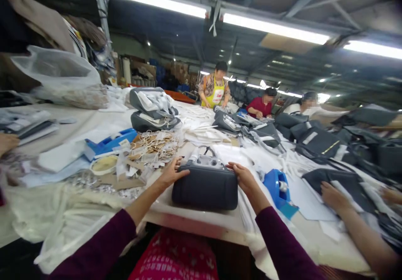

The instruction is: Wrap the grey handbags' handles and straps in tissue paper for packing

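A dark grey handbag stands upright near the table's front edge, with clear plastic wrapping and a thin handle showing at its top. My left hand grips its upper left corner, thumb along the top edge. At the upper right corner, my right hand pinches the rim with its fingers. Left of the bag lies a heap of tags with cream strings. A blue tape dispenser is to the right of my right hand.
Another blue dispenser and a tape roll lie left. Stacked bags stand behind, and more dark bags pile up right. A co-worker's hand touches a bag at right; another hand shows far left. Several people work across the table.
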`<move>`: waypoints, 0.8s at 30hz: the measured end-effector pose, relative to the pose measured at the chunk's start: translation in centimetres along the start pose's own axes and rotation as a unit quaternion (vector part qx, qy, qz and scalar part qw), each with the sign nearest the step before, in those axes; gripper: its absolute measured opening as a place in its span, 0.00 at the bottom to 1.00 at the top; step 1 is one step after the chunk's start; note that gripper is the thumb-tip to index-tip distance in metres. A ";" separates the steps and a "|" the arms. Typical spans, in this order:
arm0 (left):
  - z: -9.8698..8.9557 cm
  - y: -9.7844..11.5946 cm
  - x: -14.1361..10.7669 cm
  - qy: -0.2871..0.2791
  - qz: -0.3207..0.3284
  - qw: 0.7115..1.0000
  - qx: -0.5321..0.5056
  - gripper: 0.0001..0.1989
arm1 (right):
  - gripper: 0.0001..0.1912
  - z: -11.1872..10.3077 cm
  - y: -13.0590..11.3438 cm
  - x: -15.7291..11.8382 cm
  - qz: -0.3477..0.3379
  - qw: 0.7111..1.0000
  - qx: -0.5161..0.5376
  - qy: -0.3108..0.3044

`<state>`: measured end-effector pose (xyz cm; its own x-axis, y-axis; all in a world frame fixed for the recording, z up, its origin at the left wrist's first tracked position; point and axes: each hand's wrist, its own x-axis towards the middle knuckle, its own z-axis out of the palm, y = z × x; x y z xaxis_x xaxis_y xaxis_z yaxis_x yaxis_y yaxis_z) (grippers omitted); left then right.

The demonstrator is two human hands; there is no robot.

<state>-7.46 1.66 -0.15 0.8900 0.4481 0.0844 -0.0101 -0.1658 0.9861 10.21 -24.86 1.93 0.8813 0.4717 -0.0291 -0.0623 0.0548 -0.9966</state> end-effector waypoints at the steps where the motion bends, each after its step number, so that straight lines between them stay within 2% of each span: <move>1: 0.4 -0.5 -0.4 0.011 0.014 1.000 -0.004 0.45 | 0.26 0.2 0.0 0.0 -0.011 1.000 -0.009 0.003; 4: 1.2 -1.7 -0.6 0.037 0.065 0.997 -0.025 0.41 | 0.22 1.0 -0.4 0.1 -0.087 0.984 -0.153 0.033; 6: 1.5 -2.1 -0.6 0.033 0.074 0.996 -0.023 0.36 | 0.17 2.1 -1.1 -0.2 -0.178 0.940 -0.287 0.048; 7: 1.6 -2.1 -0.7 0.029 0.073 0.997 -0.017 0.33 | 0.15 2.9 -1.6 -0.4 -0.222 0.913 -0.339 0.037; 9: 1.7 -1.9 -1.0 0.027 0.073 0.997 -0.006 0.31 | 0.13 5.0 -2.6 -1.1 -0.282 0.869 -0.405 -0.034; 12: 1.8 -1.7 -1.8 0.060 0.102 0.993 0.001 0.31 | 0.12 8.4 -3.4 -2.0 -0.294 0.818 -0.467 -0.160; 15: 2.1 -2.1 -3.7 0.137 0.109 0.984 0.000 0.33 | 0.18 10.5 -2.7 -2.3 -0.296 0.770 -0.531 -0.194; 17: 2.3 -2.6 -5.2 0.170 0.061 0.983 -0.020 0.30 | 0.21 10.8 -1.9 -2.3 -0.291 0.757 -0.554 -0.186; 18: 2.4 -2.8 -6.0 0.165 0.024 0.985 -0.037 0.27 | 0.20 10.7 -1.5 -2.3 -0.287 0.757 -0.560 -0.180; 21: 2.6 -3.1 -7.5 0.102 -0.062 0.988 -0.092 0.22 | 0.19 10.2 -0.8 -2.5 -0.273 0.766 -0.562 -0.155; 24: 2.2 -3.2 -7.3 0.054 -0.086 0.984 -0.147 0.20 | 0.20 9.9 -0.5 -2.8 -0.235 0.784 -0.560 -0.129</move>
<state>-12.91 -3.06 -4.25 0.8363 0.5411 -0.0889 -0.0084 0.1747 0.9846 3.11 -17.50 3.26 0.5502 0.8013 0.2352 0.8190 -0.4628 -0.3391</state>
